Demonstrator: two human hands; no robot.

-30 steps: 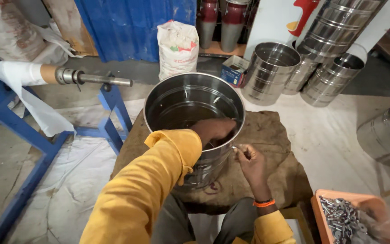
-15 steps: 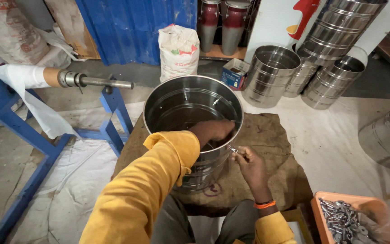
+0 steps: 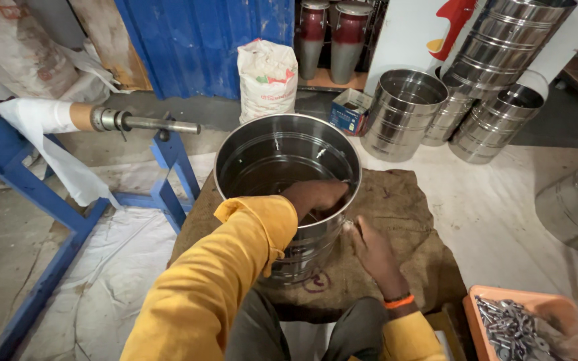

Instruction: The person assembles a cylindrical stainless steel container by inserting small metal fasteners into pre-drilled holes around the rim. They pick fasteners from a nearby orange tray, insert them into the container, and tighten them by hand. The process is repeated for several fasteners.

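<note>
white sack (image 3: 266, 77), blue stand (image 3: 48, 200), orange tray (image 3: 503, 304)

Shiny silver steel drum (image 3: 282, 160) at centre | mustard-yellow sleeve (image 3: 222, 281) at 6 o'clock | brown burlap mat (image 3: 409, 227) beneath | orange wristband (image 3: 398, 301) and orange tray (image 3: 503, 301) of grey bolts at 4 o'clock | blue stand (image 3: 28, 194) at 9 o'clock | blue corrugated sheet (image 3: 202, 40) at 12 o'clock

Left hand (image 3: 319, 195) inside steel drum (image 3: 282, 160); right hand (image 3: 372, 249) at outer wall, on burlap (image 3: 409, 220).

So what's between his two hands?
The shiny wall of the steel drum: the left hand reaches inside it, the right hand presses outside, seen from the head camera.
</note>
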